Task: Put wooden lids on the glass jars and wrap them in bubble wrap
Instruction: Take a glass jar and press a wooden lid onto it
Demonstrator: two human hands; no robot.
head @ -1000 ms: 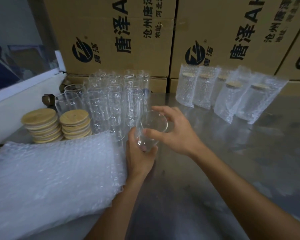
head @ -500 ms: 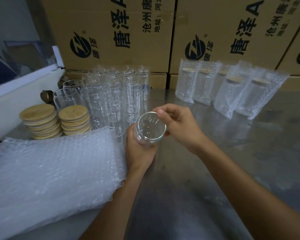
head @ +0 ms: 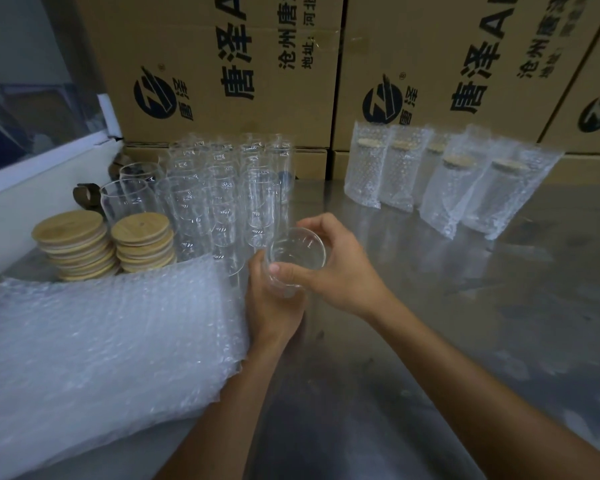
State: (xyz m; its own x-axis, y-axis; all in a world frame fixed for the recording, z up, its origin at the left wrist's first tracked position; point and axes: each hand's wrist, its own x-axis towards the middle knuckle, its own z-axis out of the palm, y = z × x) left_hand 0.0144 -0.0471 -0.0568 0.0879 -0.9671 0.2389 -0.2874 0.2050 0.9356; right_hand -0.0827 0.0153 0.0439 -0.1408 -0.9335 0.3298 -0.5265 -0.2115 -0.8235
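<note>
Both hands [head: 312, 285] around glass jar [head: 297, 254]

I see a dim, bluish picture; soft glare sits on the metal desk [head: 465, 306], the edges bow outward, and the far-right box [head: 596, 81] is blurred.

Five wrapped jars [head: 440, 181]; perhaps two lid stacks [head: 108, 244].

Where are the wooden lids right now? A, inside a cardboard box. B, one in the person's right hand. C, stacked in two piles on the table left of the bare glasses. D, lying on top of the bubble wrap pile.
C: the wooden lids sit in two stacks left of the bare glass jars, behind the bubble wrap pile; both hands hold only a jar.
</note>
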